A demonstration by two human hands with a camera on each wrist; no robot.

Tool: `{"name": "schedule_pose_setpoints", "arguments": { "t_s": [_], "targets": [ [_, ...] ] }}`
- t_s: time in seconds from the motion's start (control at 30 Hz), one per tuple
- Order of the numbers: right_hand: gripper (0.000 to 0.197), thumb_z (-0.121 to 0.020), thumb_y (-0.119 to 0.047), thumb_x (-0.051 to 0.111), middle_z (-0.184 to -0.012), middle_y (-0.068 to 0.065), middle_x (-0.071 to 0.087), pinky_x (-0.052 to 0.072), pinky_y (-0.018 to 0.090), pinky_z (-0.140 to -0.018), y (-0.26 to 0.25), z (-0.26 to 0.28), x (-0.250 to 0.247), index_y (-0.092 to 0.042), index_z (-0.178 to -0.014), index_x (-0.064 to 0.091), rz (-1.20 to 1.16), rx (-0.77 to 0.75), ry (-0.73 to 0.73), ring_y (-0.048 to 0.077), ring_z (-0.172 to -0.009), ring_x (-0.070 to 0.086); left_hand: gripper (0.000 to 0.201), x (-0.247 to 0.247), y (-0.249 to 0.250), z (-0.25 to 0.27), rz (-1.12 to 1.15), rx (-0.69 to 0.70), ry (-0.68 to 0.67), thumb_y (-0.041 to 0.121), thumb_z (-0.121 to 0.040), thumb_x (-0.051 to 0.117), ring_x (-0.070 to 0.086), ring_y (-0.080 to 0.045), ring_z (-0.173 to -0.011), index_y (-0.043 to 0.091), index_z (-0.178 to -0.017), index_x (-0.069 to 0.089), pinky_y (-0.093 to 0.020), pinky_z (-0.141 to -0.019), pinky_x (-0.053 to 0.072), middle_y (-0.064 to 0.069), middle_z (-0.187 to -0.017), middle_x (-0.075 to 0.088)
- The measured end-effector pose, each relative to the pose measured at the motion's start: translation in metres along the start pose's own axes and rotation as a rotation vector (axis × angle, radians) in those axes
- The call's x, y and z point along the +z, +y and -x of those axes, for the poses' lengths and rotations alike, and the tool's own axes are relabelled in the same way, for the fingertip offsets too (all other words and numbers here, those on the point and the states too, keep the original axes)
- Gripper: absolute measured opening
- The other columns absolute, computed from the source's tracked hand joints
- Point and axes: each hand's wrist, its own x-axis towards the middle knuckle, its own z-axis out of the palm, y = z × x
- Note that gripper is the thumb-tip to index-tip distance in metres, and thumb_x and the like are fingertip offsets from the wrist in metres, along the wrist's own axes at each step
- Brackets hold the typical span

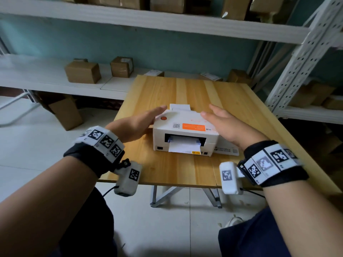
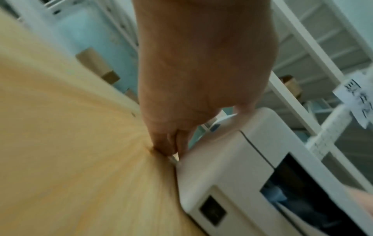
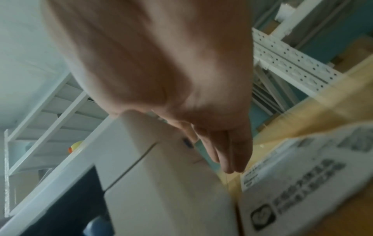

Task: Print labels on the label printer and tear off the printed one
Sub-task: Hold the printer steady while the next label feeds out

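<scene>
Left hand (image 1: pixel 137 125): fingers straight, flat against label printer's left side. Right hand (image 1: pixel 225 125): open, thumb over printer's right top edge. Label printer (image 1: pixel 185 132): mid wooden table (image 1: pixel 185 89), bare wood behind. Printed label (image 1: pixel 183 147): protruding from front slot, attached. 2 cardboard boxes (image 1: pixel 83 72) on rear shelf.

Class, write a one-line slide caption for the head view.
Both open hands flank a label printer, a label poking out.
</scene>
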Motion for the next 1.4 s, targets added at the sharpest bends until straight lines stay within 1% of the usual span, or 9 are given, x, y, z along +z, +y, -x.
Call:
{"name": "schedule_pose_setpoints", "arguments": {
  "t_s": [0.1,0.27,0.37,0.43,0.6,0.77,0.93,1.2,1.4],
  "targets": [
    [0.066,-0.101,-0.047,0.044,-0.162,0.001,0.034,0.028,0.039,-0.117,0.001,0.013,0.000,-0.023,-0.158,0.021,0.059,-0.032,0.023,0.021,-0.144,0.036,0.058,-0.001,0.009,0.007,-0.119,0.056,0.129,0.053,-0.103,0.039,0.052,-0.027,-0.128,0.016,-0.148,0.041,-0.039,-0.105,0.042,-0.002,-0.132,0.055],
    [0.057,-0.104,-0.039,0.041,-0.160,0.006,0.036,0.029,0.034,-0.112,-0.010,0.039,0.001,-0.015,-0.155,0.029,0.291,-0.126,0.045,0.024,-0.144,0.036,0.053,0.003,0.023,0.022,-0.495,0.288,0.372,0.042,-0.103,0.047,0.053,-0.028,-0.131,0.016,-0.149,0.041,-0.038,-0.101,0.044,-0.010,-0.151,0.050],
    [0.062,-0.104,-0.048,0.034,-0.165,0.001,0.024,0.025,0.045,-0.120,-0.015,0.048,0.000,-0.020,-0.158,0.021,0.428,-0.135,0.026,0.022,-0.149,0.027,0.053,0.012,0.033,0.029,-0.708,0.300,0.369,0.038,-0.105,0.046,0.055,-0.029,-0.127,0.015,-0.151,0.039,-0.033,-0.090,0.043,-0.011,-0.149,0.049],
    [0.063,-0.104,-0.051,0.030,-0.166,0.000,0.023,0.023,0.049,-0.120,-0.017,0.050,-0.003,-0.021,-0.158,0.019,0.487,-0.109,0.017,0.024,-0.150,0.026,0.055,0.016,0.036,0.034,-0.838,0.295,0.330,0.041,-0.105,0.042,0.052,-0.029,-0.130,0.014,-0.153,0.037,-0.037,-0.096,0.045,-0.012,-0.150,0.047],
    [0.064,-0.105,-0.052,0.021,-0.166,0.012,0.023,0.028,0.041,-0.113,-0.023,0.053,-0.001,-0.028,-0.160,-0.002,0.396,0.012,-0.108,0.030,-0.147,0.031,0.055,0.027,0.021,0.038,-1.141,0.302,0.165,0.045,-0.108,0.026,0.045,-0.035,-0.134,0.012,-0.152,0.030,-0.055,-0.107,0.043,-0.016,-0.153,0.042],
    [0.063,-0.105,-0.050,0.017,-0.167,0.012,0.015,0.023,0.041,-0.117,-0.024,0.052,0.006,-0.027,-0.159,-0.008,0.373,0.056,-0.096,0.030,-0.150,0.026,0.057,0.019,0.016,0.037,-1.077,0.306,0.150,0.050,-0.106,0.026,0.045,-0.033,-0.132,0.018,-0.152,0.028,-0.051,-0.107,0.043,-0.014,-0.150,0.042],
    [0.064,-0.105,-0.051,0.016,-0.165,0.017,0.023,0.027,0.042,-0.115,-0.019,0.046,0.011,-0.024,-0.159,-0.005,0.352,0.054,-0.068,0.032,-0.148,0.030,0.061,0.015,0.010,0.032,-1.096,0.317,0.157,0.053,-0.105,0.024,0.049,-0.034,-0.129,0.020,-0.156,0.020,-0.050,-0.104,0.048,-0.013,-0.151,0.037],
    [0.065,-0.105,-0.052,0.016,-0.165,0.018,0.023,0.031,0.043,-0.113,-0.013,0.043,0.016,-0.023,-0.160,-0.002,0.305,0.014,-0.028,0.033,-0.146,0.033,0.060,0.018,0.014,0.025,-1.082,0.311,0.185,0.054,-0.104,0.027,0.055,-0.035,-0.117,0.013,-0.146,0.034,-0.049,-0.099,0.049,-0.018,-0.133,0.047],
    [0.064,-0.105,-0.051,0.016,-0.164,0.016,0.024,0.031,0.042,-0.113,-0.011,0.038,0.016,-0.021,-0.160,0.000,0.289,-0.011,-0.016,0.032,-0.146,0.032,0.070,0.011,0.020,0.022,-1.202,0.309,0.153,0.062,-0.100,0.019,0.056,-0.031,-0.110,0.011,-0.147,0.029,-0.047,-0.096,0.053,-0.018,-0.129,0.049]
  ]
}}
